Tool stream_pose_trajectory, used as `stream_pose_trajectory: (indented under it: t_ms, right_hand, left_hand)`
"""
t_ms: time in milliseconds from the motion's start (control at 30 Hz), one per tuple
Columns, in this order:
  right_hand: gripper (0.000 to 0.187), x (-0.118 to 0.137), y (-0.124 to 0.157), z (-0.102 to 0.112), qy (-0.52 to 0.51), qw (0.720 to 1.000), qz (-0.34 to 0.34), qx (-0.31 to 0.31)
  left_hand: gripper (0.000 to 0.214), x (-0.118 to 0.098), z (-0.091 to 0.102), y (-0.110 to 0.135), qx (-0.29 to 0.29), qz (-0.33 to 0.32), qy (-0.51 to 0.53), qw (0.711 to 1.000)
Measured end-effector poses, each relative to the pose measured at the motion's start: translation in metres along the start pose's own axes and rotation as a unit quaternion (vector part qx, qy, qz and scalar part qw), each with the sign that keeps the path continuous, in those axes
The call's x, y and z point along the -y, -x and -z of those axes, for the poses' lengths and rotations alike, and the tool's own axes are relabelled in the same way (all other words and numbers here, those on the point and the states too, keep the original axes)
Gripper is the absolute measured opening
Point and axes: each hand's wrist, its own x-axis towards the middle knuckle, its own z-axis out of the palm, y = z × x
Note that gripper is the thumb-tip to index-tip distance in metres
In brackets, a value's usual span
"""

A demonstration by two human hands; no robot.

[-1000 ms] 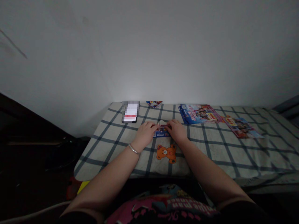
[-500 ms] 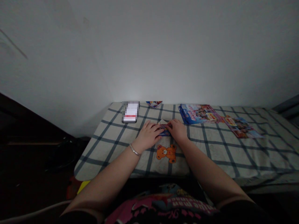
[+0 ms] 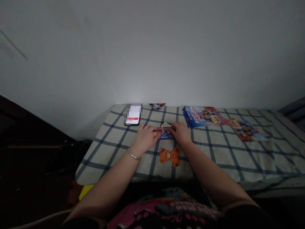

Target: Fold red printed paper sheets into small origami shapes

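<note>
A folded, colourful printed paper [image 3: 165,135] lies on the checked tablecloth between my two hands, with a pale pointed part at its far side. My left hand [image 3: 147,136], a silver bangle at its wrist, pinches the paper's left end. At the right end, the fingers of my right hand [image 3: 180,133] are closed on the paper's upper edge. My own fingers cover both ends of it. Just nearer to me, an orange bear picture [image 3: 169,157] shows on the cloth.
A phone [image 3: 133,115] with a lit screen lies at the back left. Beside it, against the wall, is a folded paper piece [image 3: 157,106]. A stack of printed leaflets [image 3: 202,116] and a single leaflet [image 3: 247,129] lie to the right on the tablecloth [image 3: 214,162].
My left hand has slid left along the paper to its left end, uncovering more of the print. My right hand has stayed in place.
</note>
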Motion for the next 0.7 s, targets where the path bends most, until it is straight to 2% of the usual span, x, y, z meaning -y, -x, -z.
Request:
stream_pose_trajectory:
  t_ms: [167, 300, 433, 600, 700]
  right_hand:
    - [0.013, -0.001, 0.000, 0.000, -0.003, 1.000, 0.003, -0.004]
    - [0.013, -0.002, 0.000, -0.002, -0.008, 1.000, 0.003, -0.005]
    - [0.013, -0.004, 0.000, -0.003, -0.012, 1.000, 0.002, -0.001]
    - [0.014, -0.004, 0.000, -0.004, 0.001, 1.000, 0.011, -0.003]
    - [0.014, -0.003, 0.000, -0.003, -0.002, 1.000, 0.017, -0.006]
  left_hand:
    - [0.026, 0.006, 0.007, 0.003, 0.000, 0.033, 0.008, 0.999]
    - [0.030, 0.011, 0.010, 0.004, -0.006, 0.035, -0.006, 0.999]
    - [0.034, 0.014, 0.008, 0.003, -0.019, 0.025, -0.037, 0.999]
    - [0.025, 0.008, 0.003, 0.000, -0.002, 0.026, -0.030, 0.999]
    - [0.022, 0.002, -0.001, -0.001, -0.008, -0.026, 0.008, 1.000]
